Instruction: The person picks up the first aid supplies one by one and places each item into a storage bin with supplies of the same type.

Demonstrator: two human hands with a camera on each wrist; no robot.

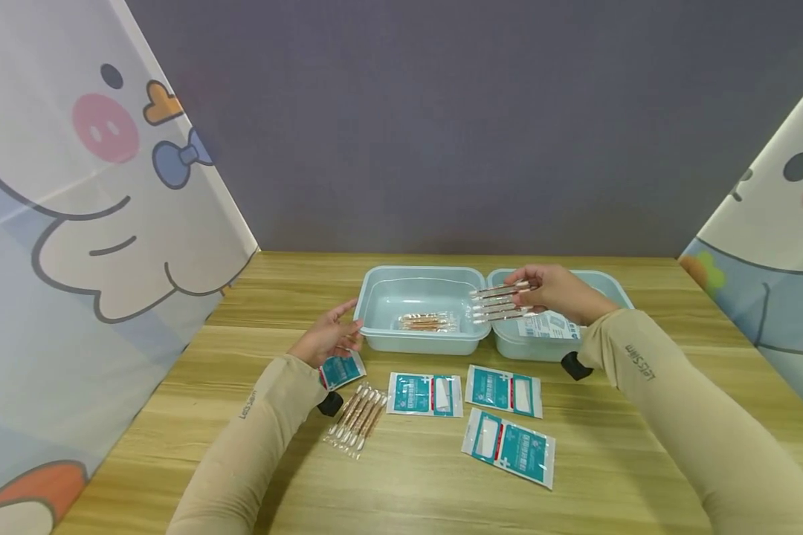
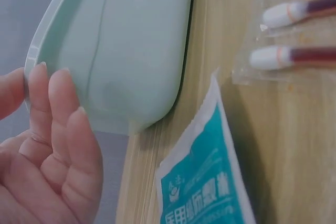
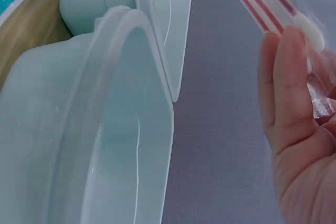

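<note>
Steadying the tub [image 1: 418, 343] beside it, presumably, our left hand [image 1: 329, 334] gripped loosely while our right hand [image 1: 559, 292] pinched cotton swabs [image 1: 498, 307].

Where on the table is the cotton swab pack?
Head view, left of centre: the cotton swab pack lies between the left sleeve and a teal-and-white packet.

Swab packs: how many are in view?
3: one swab pack in the left tray, another in the right hand, a third on the table. Some may be hidden underneath.
</note>
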